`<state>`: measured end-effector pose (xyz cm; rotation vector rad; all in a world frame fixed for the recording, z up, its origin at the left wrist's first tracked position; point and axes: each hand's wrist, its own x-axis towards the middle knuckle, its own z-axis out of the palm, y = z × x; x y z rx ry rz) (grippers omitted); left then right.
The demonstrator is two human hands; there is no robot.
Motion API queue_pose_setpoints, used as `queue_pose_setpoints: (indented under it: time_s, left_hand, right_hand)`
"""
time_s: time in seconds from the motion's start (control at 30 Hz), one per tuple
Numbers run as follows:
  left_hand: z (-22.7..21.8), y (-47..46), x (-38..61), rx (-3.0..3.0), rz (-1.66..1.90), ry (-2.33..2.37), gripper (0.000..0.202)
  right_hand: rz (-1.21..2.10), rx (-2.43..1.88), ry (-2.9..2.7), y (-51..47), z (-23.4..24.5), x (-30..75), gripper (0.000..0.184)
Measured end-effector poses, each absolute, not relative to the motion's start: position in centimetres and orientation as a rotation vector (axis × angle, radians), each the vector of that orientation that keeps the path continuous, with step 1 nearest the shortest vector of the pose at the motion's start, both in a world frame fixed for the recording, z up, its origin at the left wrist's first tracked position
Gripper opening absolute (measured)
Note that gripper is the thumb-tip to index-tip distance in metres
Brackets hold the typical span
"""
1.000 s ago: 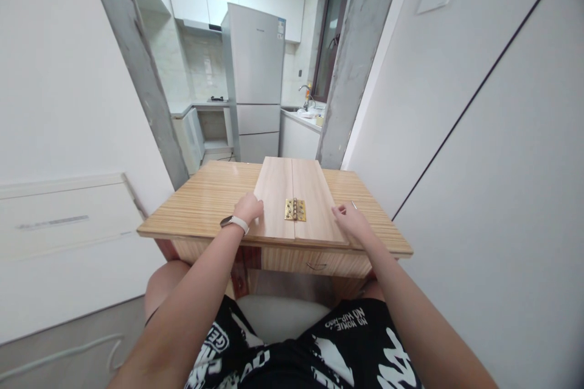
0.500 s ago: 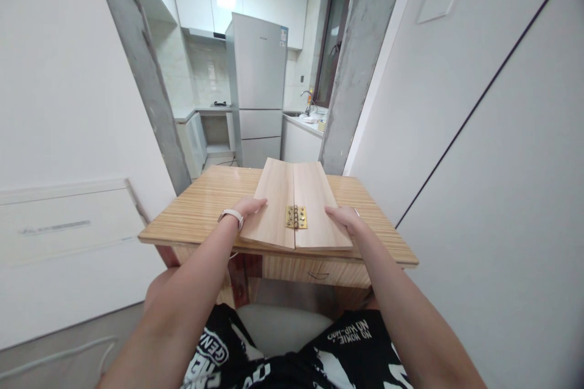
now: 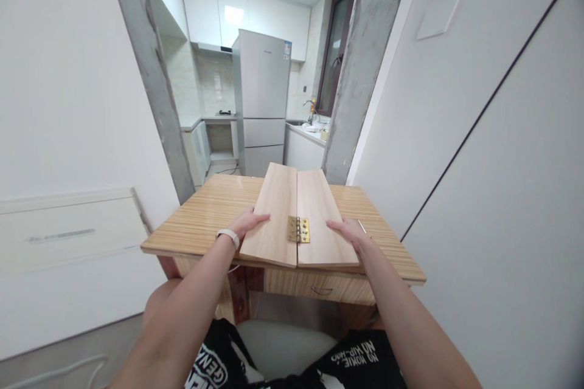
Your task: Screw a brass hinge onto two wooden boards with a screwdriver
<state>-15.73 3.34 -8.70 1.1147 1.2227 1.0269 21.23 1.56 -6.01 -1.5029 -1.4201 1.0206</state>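
Two pale wooden boards lie side by side over the table, joined by a brass hinge [image 3: 298,229] near their front ends. My left hand [image 3: 249,222] grips the outer edge of the left board [image 3: 275,206], thumb on top and the other fingers mostly hidden beneath. On the far side, my right hand [image 3: 347,231] holds the right board [image 3: 317,200] the same way, its thumb lying on the upper face. A narrow gap shows between the boards, and they are slightly angled to each other. A thin metallic tool [image 3: 362,227] lies just beyond my right hand, partly hidden.
The wood-grain table [image 3: 201,219] has a drawer [image 3: 319,287] at its front. White walls stand close on both sides. A fridge [image 3: 264,79] and a sink counter [image 3: 303,143] are in the kitchen behind.
The view has tilted up a little, so everything sits lower. Both hands keep their hold on the hinged boards, whose angle to each other has shifted slightly.
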Motion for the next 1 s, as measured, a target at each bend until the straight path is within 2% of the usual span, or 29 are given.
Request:
queue_pose_setpoints:
  time_s: [0.13, 0.3, 0.4, 0.67, 1.0]
  left_hand:
    - [-8.2, 2.5, -15.6, 1.138, 1.147, 1.112, 0.062]
    - [-6.2, 2.0, -15.5, 1.163, 1.213, 1.003, 0.065]
    - [-4.9, 1.6, -15.5, 1.215, 1.262, 0.984, 0.066]
    - [-2.0, 0.4, -15.5, 1.369, 1.327, 1.015, 0.070]
    - [0.7, -1.1, -14.8, 1.576, 1.445, 1.181, 0.061]
  right_hand:
    - [1.255, -1.400, -1.305, 1.6, -6.7, 21.9, 0.047]
    - [1.182, -1.239, -1.261, 0.8, -5.9, 22.2, 0.066]
    - [1.147, -1.163, -1.248, 0.3, -4.8, 22.2, 0.070]
    - [1.062, -1.092, -1.228, 0.0, -3.2, 22.4, 0.071]
    - [0.699, -1.172, -1.346, -1.3, -0.4, 21.7, 0.072]
